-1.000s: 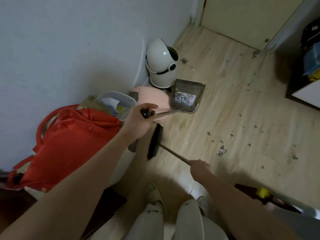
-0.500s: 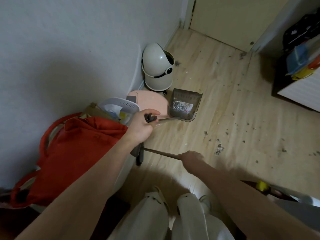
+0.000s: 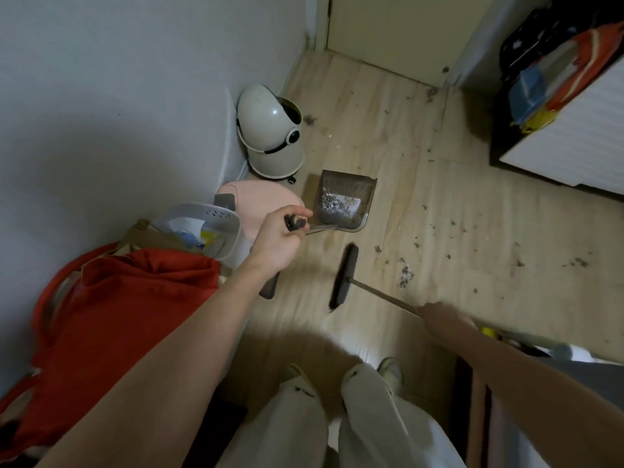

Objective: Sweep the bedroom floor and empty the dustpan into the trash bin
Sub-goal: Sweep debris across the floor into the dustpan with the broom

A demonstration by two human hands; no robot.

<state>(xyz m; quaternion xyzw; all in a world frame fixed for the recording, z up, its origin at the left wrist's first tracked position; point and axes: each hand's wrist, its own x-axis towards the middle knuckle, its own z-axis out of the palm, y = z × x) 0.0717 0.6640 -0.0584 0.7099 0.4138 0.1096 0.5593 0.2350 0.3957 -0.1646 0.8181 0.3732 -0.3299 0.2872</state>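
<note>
Wooden floor (image 3: 422,231): pale boards, scattered with dark crumbs and a small dust heap (image 3: 406,275) just right of the broom head.
Left hand (image 3: 278,236): fingers curled round the dustpan's handle, thumb on top, arm stretched forward from the lower left.
Dustpan (image 3: 344,201): brown, just beyond the left hand, mouth pointing away from the person, with a pile of pale scraps inside; it sits just right of the pink bin.
Right hand (image 3: 439,315): blurred at the right, wrapped round the broom's thin handle.
Broom (image 3: 342,276): dark head between the two hands, nearer the person than the dustpan and apart from it; whether it touches the floor I cannot tell.
Pink bin (image 3: 256,201): rounded lid shut, against the wall, partly behind the left hand.
White domed bin (image 3: 270,130): in the corner beyond the pink one, its lid tipped open.
White basket (image 3: 209,217): left of the pink bin, papers inside.
Red bag (image 3: 128,298): slumped beside the wall under the left forearm.
</note>
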